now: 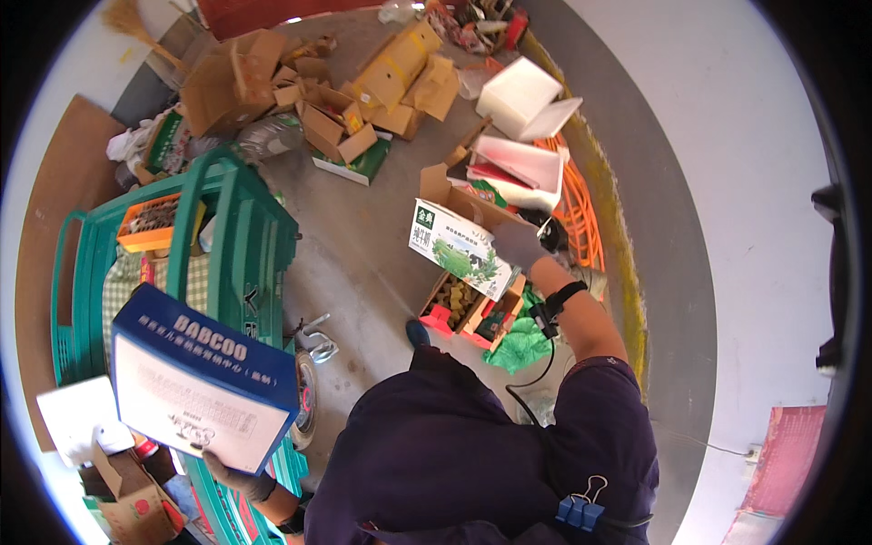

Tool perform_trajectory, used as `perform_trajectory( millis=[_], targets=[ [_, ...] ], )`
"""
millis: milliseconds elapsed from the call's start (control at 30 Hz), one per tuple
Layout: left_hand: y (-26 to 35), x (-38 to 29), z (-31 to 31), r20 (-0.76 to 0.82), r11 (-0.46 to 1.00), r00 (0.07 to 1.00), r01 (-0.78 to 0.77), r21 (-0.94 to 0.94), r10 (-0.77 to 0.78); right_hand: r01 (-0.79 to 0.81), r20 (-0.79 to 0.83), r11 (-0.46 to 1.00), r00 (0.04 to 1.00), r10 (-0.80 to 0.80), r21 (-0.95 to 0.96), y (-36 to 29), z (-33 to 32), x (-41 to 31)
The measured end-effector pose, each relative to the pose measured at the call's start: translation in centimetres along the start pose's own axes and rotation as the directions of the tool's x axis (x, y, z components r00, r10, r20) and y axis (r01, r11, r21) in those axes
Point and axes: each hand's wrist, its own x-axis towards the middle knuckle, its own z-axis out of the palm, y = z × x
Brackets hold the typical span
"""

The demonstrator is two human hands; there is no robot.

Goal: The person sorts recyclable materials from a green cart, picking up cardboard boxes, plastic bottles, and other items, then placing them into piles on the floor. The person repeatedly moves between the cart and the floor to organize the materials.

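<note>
In a grey glove, my left hand [240, 475] grips the lower edge of a blue and white cardboard box [204, 381], which is tilted in front of a green tricycle cargo bed. My right hand [519, 244], gloved too, is at the right end of an open white and green milk carton [460, 245]; its fingers are partly hidden at the rim, so its hold is unclear. Just below that carton stand small open boxes, one with yellowish-brown pieces [455, 298] and one with dark green items [492, 325]. A green plastic bag [521, 346] lies beside them.
The green cargo bed [235, 225] holds an orange tray [146, 238]. Cardboard boxes [225, 85] are piled at the back. White foam boxes [521, 95] and an orange hose [579, 211] lie along the right wall. Another open carton [129, 501] sits at lower left.
</note>
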Motion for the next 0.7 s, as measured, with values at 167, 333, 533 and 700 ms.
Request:
perform_trajectory(
  millis=[167, 333, 533, 700],
  targets=[
    [-5.9, 2.6, 11.6, 0.147, 0.932, 0.954, 0.208, 0.297, -0.260, -0.270, 0.066, 0.942, 0.963, 0.262, 0.200, 1.3, 7.1, -2.2],
    [-16.7, 4.4, 17.7, 0.269, 0.812, 0.789, 0.438, 0.386, -0.553, -0.627, 0.220, 0.740, 0.779, 0.588, 0.244, 5.8, 9.1, -8.5],
    [-34.9, -0.4, 24.6, 0.564, 0.638, 0.503, -0.033, 0.769, -0.654, -0.779, 0.285, 0.610, 0.624, 0.728, 0.147, 10.4, 13.8, -16.3],
    [-45.9, -5.9, 30.5, 0.688, 0.382, 0.327, -0.643, 0.664, -0.647, -0.858, 0.383, 0.499, 0.503, 0.775, 0.118, 11.2, 25.2, -16.0]
  ],
)
